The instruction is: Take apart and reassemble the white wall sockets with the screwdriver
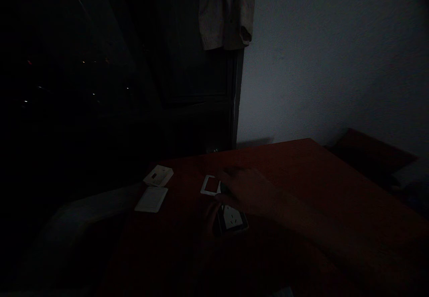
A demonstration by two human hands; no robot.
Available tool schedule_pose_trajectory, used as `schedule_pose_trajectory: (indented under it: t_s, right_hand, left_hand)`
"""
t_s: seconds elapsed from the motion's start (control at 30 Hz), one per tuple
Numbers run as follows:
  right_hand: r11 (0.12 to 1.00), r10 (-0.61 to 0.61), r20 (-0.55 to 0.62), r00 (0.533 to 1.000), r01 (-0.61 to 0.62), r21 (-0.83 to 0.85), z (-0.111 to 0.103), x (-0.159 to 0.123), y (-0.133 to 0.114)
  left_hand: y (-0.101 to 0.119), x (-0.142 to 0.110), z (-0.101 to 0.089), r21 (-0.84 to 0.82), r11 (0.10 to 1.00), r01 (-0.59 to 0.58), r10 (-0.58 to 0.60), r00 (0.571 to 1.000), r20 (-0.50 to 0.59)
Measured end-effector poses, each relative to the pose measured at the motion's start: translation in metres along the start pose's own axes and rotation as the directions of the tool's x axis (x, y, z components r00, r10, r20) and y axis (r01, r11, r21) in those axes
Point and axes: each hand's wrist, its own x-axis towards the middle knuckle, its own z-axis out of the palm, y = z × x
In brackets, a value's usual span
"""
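Observation:
The scene is very dark. My right hand [246,187] reaches in from the right, with thumb and forefinger apart at the right edge of a white square frame [203,187] on the table. Part of the frame is hidden behind the fingers. Just below lies a wall socket [233,218] with a white face and a dark surround. Dimly visible, my left hand [211,216] has its fingers against the socket's left side; most of this hand is lost in shadow.
On the left of the reddish-brown table [284,163] are a white box-like piece [158,176] and a flat white plate [151,199]. Behind stand a dark window [100,73], a hanging cloth [224,15] and a pale wall [318,55]. Something pale [283,292] shows at the bottom edge.

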Motion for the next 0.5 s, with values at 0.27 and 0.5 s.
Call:
schedule_pose_trajectory:
  t_s: [0.27, 0.5]
  right_hand:
    - [0.987, -0.076, 0.018, 0.997, 0.073, 0.143, 0.0055, 0.0008, 0.0044]
    - [0.999, 0.053, 0.024, 0.998, -0.052, -0.014, 0.0018, 0.0010, 0.0031]
  left_hand:
    - [-0.0003, -0.0002, -0.0003, -0.009, 1.000, -0.004, 0.004, 1.000, -0.005]
    - [0.0012, -0.0006, -0.0026, -0.008, 1.000, -0.009, 0.009, 1.000, -0.005]
